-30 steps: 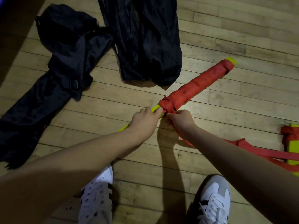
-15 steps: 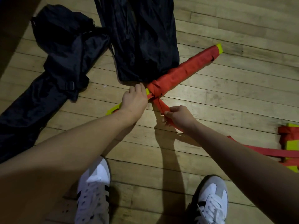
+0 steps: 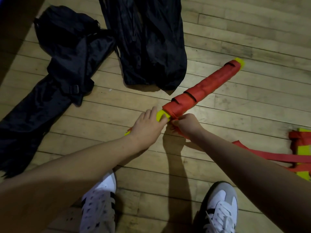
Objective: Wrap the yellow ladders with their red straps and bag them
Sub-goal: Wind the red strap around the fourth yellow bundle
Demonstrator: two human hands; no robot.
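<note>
A bundled yellow ladder [image 3: 202, 92] lies diagonally on the wooden floor [image 3: 235, 106], its far end pointing up and to the right, where a yellow tip shows past the wrapping. A red strap [image 3: 269, 155] is wound round most of its length; the near end, still bare yellow, sits under the left hand [image 3: 148, 126]. That hand's fingers curl over the yellow end and hold it against the floor. The right hand [image 3: 186, 125] is just beside it, almost touching, with its fingers pinched round the red strap right where the wrapping ends. From there the loose strap runs under the right forearm and off toward the right edge of the view, flat on the boards.

At that right edge lies a second ladder [image 3: 301, 148], a heap of yellow rungs and red strap, partly cut off by the frame, well apart from the hands.

Two black bags lie beyond the bundle. The nearer bag [image 3: 146, 44] stretches away from the person, its bottom edge close to the middle of the wrapped ladder but not touching it. The crumpled bag [image 3: 55, 78] sprawls to the left and reaches the left edge of the view.

Two white shoes [image 3: 99, 206] stand at the bottom. Bare floorboards lie open between shoes and hands, and to the right beyond the ladder's far tip.
</note>
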